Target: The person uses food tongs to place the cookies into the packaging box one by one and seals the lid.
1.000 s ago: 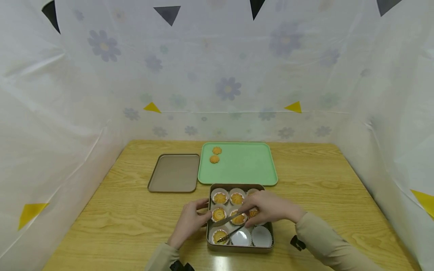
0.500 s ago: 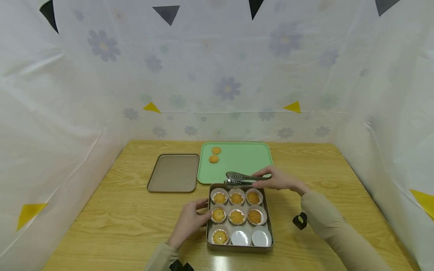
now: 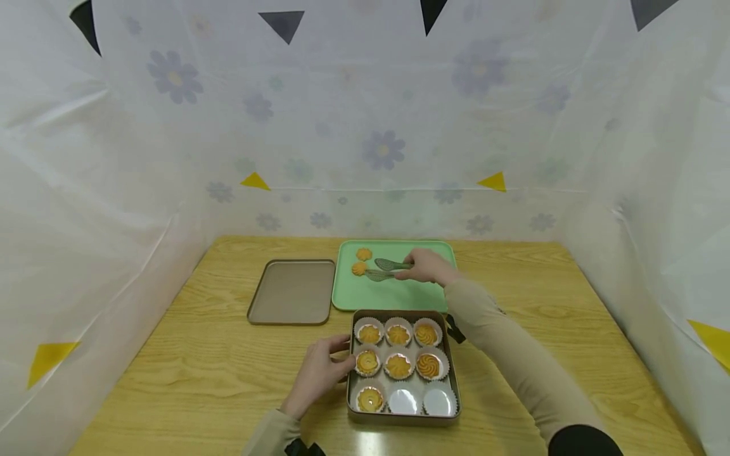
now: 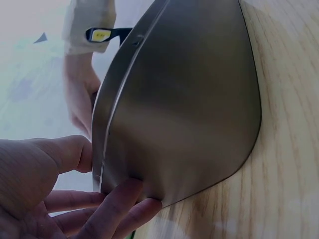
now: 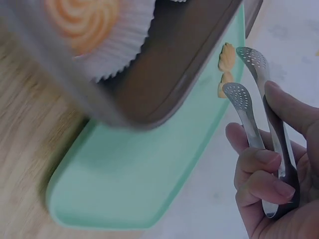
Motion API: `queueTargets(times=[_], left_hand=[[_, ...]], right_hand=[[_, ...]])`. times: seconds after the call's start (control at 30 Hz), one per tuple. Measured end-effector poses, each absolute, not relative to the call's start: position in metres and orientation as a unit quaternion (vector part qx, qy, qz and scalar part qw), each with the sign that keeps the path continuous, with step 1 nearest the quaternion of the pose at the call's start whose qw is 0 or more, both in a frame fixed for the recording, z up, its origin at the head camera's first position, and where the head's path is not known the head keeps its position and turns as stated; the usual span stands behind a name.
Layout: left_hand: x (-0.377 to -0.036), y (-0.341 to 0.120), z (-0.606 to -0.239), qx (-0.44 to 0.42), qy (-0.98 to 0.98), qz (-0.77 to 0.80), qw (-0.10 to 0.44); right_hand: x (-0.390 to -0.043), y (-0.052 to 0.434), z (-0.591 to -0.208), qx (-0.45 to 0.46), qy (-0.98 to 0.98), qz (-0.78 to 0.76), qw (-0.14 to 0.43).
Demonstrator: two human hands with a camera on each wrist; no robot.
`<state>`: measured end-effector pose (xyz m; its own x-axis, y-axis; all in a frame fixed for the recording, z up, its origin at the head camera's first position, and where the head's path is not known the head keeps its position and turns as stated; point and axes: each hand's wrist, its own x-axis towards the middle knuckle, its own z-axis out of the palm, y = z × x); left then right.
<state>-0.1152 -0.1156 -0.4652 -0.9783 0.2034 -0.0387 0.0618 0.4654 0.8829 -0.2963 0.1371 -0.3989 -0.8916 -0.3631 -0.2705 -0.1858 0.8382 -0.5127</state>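
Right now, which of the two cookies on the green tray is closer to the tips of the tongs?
The nearer cookie, the one closer to the tin. One tip of the tongs is almost at it; the farther cookie lies beyond, toward the wall.

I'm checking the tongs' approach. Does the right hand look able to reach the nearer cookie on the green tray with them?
Probably yes. The right hand holds the tongs open over the green tray, tips beside the nearer cookie. Nothing lies between them; the other cookie sits just behind.
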Motion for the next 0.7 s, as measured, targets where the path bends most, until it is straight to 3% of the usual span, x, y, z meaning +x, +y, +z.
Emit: queueTargets(times=[0.7], left_hand=[[-0.116, -0.113, -0.464, 0.082, 0.851, 0.514, 0.072]], right_hand=[[-0.309, 0.086, -0.411, -0.069, 0.969, -0.186, 0.148]])
